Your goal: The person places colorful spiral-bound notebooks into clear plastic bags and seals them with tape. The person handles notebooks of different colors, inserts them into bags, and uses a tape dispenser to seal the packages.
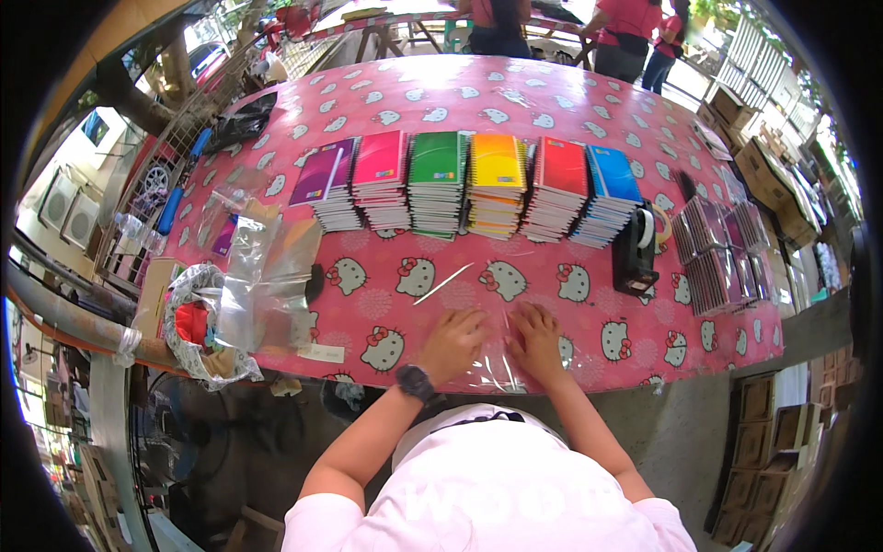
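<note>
Right now both hands are flat on the pink cartoon-cat tablecloth (552, 101), close to the near edge. The left hand (452, 342) and the right hand (536, 340) lie side by side, fingers spread, palms pressing down on a clear plastic sheet (497, 368) that lies between and under them — neither hand is closed around anything. A dark wristwatch (415, 382) sits on the left wrist.

Just beyond the fingertips lies a thin pale stick (443, 283), apart from both hands. Further back, a row of spiral notebook stacks runs across the table: purple (322, 175), magenta (380, 161), green (437, 161), yellow-orange (498, 164), red (562, 170) and blue (612, 175), edge to edge. To the right of the row stands a black tape dispenser (635, 253), and beyond it are stacks of wrapped notebooks (722, 253).

Off to the left — a heap of clear plastic bags (262, 276) rests near the table edge, beside a crinkled bag with something red inside (193, 322). People in red shirts (625, 28) stand at the far end.
</note>
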`<state>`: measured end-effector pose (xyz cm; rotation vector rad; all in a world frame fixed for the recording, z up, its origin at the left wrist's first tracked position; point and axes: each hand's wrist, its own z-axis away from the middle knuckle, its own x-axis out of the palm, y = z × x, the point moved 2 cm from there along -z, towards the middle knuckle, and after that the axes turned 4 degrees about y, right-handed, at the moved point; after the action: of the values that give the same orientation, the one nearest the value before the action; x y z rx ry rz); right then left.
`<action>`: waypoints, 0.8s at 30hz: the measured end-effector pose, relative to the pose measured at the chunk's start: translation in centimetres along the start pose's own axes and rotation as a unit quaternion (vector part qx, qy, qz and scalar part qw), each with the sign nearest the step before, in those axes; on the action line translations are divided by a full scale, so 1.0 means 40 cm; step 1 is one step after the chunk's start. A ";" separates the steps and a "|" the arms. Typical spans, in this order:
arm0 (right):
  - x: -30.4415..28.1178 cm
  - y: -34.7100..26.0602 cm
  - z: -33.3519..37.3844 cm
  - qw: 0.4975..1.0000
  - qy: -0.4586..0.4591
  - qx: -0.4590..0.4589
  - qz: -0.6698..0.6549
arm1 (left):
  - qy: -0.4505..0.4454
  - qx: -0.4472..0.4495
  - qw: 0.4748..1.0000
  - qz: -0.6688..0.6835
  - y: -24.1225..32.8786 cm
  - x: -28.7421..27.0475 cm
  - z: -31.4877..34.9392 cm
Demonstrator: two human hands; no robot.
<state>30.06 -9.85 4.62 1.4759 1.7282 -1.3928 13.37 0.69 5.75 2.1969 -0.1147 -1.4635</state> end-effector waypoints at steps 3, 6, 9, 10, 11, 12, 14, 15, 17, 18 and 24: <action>0.044 -0.034 -0.031 0.999 -0.012 0.032 0.026 | 0.025 -0.158 0.982 -0.101 -0.079 -0.019 0.008; 0.073 -0.066 -0.067 0.994 -0.035 0.085 0.050 | 0.079 -0.247 0.955 -0.144 -0.192 -0.097 0.017; 0.090 -0.126 -0.091 0.993 -0.022 0.113 0.039 | 0.106 -0.209 0.958 -0.163 -0.223 -0.123 0.031; 0.100 -0.133 -0.097 0.993 -0.031 0.109 0.044 | 0.089 -0.185 0.968 -0.147 -0.204 -0.124 0.032; 0.114 -0.137 -0.103 0.992 -0.040 0.106 0.049 | 0.072 -0.161 0.976 -0.131 -0.171 -0.120 0.038; 0.130 -0.148 -0.104 0.992 -0.054 0.106 0.052 | 0.048 -0.138 0.983 -0.113 -0.158 -0.117 0.056; 0.140 -0.165 -0.128 0.993 -0.033 0.104 0.054 | 0.045 -0.176 0.977 -0.108 -0.224 -0.101 0.094; 0.135 -0.175 -0.140 0.994 -0.019 0.102 0.040 | 0.038 -0.191 0.975 -0.105 -0.250 -0.113 0.110; 0.134 -0.210 -0.183 0.998 0.054 0.031 0.027 | 0.070 -0.185 0.973 -0.121 -0.319 -0.152 0.133; 0.120 -0.244 -0.220 0.999 0.041 0.005 0.001 | 0.085 -0.181 0.972 -0.125 -0.335 -0.160 0.141; 0.136 -0.514 -0.569 0.965 0.076 -0.243 -0.071 | 0.135 -0.071 0.988 -0.037 -0.258 -0.147 0.128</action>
<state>15.18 14.84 16.48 1.2251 2.1155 -0.8404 4.34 9.86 4.59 2.2774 0.1601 -1.1587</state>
